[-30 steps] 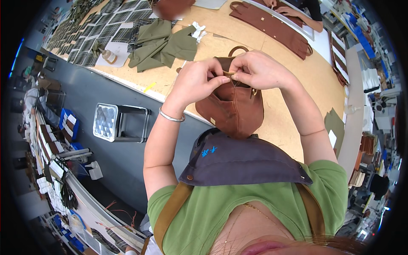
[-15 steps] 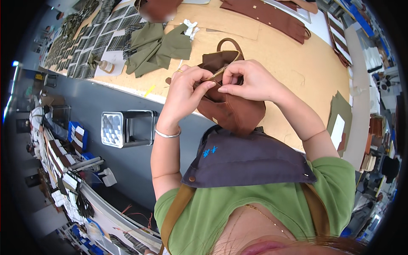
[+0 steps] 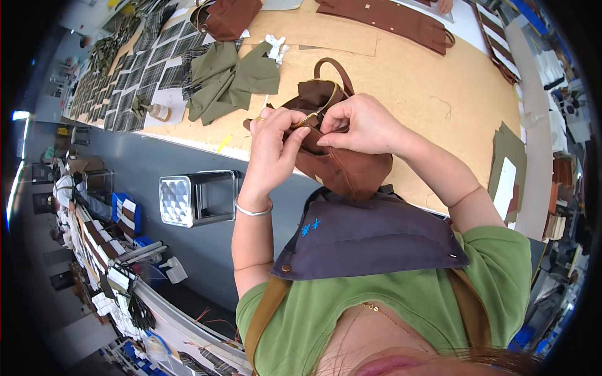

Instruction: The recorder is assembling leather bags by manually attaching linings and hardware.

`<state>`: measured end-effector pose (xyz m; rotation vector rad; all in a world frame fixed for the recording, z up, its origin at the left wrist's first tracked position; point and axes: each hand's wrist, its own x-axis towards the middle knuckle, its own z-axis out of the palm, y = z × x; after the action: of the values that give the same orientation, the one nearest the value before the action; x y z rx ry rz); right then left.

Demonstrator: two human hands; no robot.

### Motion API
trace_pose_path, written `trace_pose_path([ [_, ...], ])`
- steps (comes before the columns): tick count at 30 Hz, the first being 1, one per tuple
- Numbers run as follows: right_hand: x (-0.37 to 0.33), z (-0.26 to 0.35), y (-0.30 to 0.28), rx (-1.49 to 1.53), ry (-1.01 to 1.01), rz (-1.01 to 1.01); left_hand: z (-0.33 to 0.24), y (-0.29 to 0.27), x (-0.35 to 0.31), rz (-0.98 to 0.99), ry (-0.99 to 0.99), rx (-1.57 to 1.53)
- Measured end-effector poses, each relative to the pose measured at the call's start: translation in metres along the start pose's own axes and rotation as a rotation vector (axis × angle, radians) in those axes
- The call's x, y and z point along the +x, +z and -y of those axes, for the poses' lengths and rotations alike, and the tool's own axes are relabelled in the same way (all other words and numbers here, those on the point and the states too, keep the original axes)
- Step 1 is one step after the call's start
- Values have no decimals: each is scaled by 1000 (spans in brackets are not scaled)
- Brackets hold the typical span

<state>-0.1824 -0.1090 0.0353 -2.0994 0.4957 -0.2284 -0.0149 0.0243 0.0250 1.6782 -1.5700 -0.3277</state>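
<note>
A reddish-brown bag (image 3: 357, 172) with a looped handle (image 3: 334, 67) rests at the near edge of the table, against my dark apron (image 3: 376, 238). Its mouth gapes, and a gold-toothed zipper (image 3: 328, 103) curves along the rim. My left hand (image 3: 277, 143) pinches the zippered edge between thumb and fingers on the left side. Close beside it, my right hand (image 3: 364, 125) is closed at the opening, its thumb and fingertips gripping the bag's edge. The fingers partly cover what lies inside.
Olive fabric pieces (image 3: 232, 78) and plaid cut panels (image 3: 135, 84) lie at the far left, near a small glue bottle (image 3: 158, 112). Another brown bag (image 3: 231, 19) stands behind them. A long brown piece (image 3: 389, 24) lies at the back. On the floor stands a metal stool (image 3: 197, 197).
My right fingers have shifted down off the zipper to the bag's opening, and more of the zipper's curve shows. My left hand still pinches the edge. The whole view has shifted slightly.
</note>
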Motion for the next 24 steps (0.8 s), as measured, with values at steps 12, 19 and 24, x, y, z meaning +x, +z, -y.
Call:
trace_pose_path([
  [12,5,0,1,98,-23,-48,2,-4,4,50,-2,-54],
  [19,5,0,8,112,8,-47,7,-3,4,79,-44,-109],
  [24,10,-7,9,107,-163,-29,15,-4,6,93,-61,-171],
])
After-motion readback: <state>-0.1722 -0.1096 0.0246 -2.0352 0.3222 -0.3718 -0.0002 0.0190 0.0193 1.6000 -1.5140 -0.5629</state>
